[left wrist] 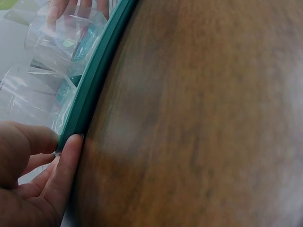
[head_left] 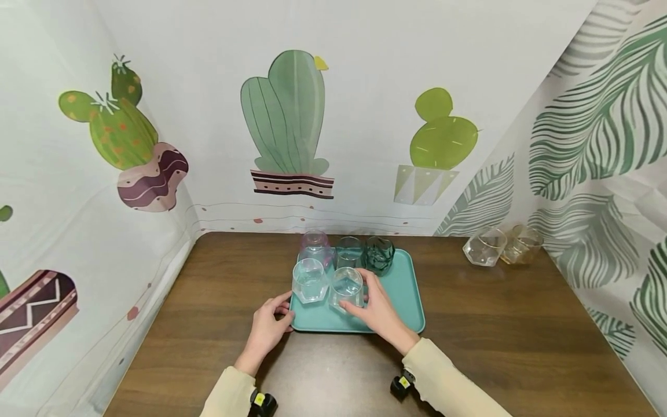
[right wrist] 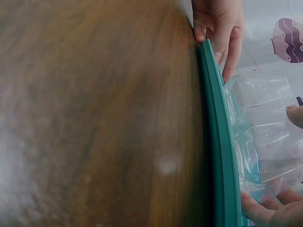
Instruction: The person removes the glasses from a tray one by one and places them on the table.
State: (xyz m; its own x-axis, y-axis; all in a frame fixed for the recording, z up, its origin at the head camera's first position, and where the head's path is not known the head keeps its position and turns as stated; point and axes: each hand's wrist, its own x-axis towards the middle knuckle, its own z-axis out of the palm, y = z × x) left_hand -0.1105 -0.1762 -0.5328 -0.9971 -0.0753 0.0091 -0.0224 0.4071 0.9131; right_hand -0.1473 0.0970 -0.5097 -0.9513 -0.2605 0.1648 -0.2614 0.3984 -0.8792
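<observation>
A turquoise tray [head_left: 403, 298] lies on the table with several drinking glasses on it. My left hand [head_left: 268, 325] pinches the tray's front left corner between thumb and fingers. With my right hand [head_left: 383, 313] I grip a clear glass [head_left: 346, 286] at the front of the tray, thumb on the near side and fingers round the far right. Left of it stands another clear glass [head_left: 310, 282]. Behind them are a pinkish glass [head_left: 315, 246], a greyish glass [head_left: 348, 253] and a dark green glass [head_left: 378, 256]. The left wrist view shows fingertips [left wrist: 72, 146] against the tray's rim [left wrist: 92, 80].
Toward the back right of the wooden table [head_left: 469, 330] a clear angular glass [head_left: 484, 248] and an amber-tinted glass [head_left: 523, 244] sit side by side. A wall covering [head_left: 365, 116] with printed cacti rises behind the table's back edge.
</observation>
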